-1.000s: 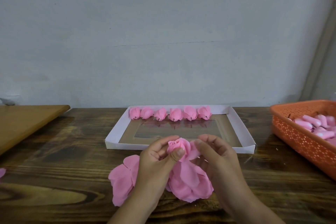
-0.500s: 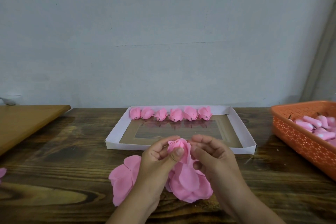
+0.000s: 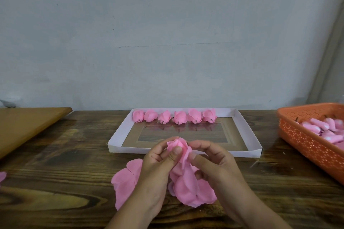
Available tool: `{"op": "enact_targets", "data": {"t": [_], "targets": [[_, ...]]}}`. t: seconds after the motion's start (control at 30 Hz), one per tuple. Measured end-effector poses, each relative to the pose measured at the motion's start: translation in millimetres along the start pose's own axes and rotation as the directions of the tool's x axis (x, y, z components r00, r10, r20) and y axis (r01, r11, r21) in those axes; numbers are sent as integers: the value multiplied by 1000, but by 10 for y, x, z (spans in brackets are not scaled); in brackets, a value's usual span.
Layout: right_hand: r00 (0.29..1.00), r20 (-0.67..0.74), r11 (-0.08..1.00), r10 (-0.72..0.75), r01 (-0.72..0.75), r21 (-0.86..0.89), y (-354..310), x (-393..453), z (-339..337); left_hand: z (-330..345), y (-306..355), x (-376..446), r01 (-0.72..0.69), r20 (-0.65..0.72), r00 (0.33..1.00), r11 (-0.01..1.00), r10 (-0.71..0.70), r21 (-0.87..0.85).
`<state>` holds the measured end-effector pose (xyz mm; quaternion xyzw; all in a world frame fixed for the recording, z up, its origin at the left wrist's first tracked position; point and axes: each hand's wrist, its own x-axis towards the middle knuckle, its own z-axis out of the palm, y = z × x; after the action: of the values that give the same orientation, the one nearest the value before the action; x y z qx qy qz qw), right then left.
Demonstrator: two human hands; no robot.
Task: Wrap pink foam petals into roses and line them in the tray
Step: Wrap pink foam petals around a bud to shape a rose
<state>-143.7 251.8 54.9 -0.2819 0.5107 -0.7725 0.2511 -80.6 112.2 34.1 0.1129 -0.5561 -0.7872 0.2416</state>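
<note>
Just in front of the tray, my left hand (image 3: 158,161) pinches a half-wrapped pink foam rose (image 3: 179,146), thumb pressed on its bud. My right hand (image 3: 214,161) grips the same rose from the right, folding a petal against it. Loose outer petals (image 3: 188,188) hang below the bud down to the table. A flat pink petal sheet (image 3: 126,180) lies on the table under my left wrist. The white tray (image 3: 119,132) holds a row of several finished roses (image 3: 175,116) along its far edge.
An orange perforated basket (image 3: 309,143) with pink foam pieces stands at the right. A brown wooden board (image 3: 28,126) lies at the far left. A pink scrap (image 3: 2,175) shows at the left edge. The wall rises right behind the tray.
My right fingers have closed in on the bud and pressed a petal against it; the rose has turned slightly. Both hands stay in place in front of the tray.
</note>
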Motion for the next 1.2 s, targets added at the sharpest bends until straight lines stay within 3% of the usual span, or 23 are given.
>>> {"op": "enact_targets", "data": {"t": [0.3, 0.5, 0.73, 1.0, 1.2], "targets": [[987, -143, 997, -77, 74, -22, 67, 53, -8, 4, -10, 9, -25, 21, 999, 999, 26, -30], [990, -19, 988, -137, 135, -75, 32, 15, 12, -1, -10, 14, -5, 30, 1000, 1000, 5, -21], [977, -107, 960, -186, 157, -233, 72, 27, 29, 16, 11, 3, 32, 31, 999, 999, -32, 8], [963, -59, 923, -263, 234, -304, 63, 26, 28, 23, 11, -15, 20, 11, 1000, 1000, -20, -10], [966, -106, 955, -234, 209, -209, 116, 59, -14, 40, 20, -21, -1, 19, 1000, 1000, 2, -12]]}}
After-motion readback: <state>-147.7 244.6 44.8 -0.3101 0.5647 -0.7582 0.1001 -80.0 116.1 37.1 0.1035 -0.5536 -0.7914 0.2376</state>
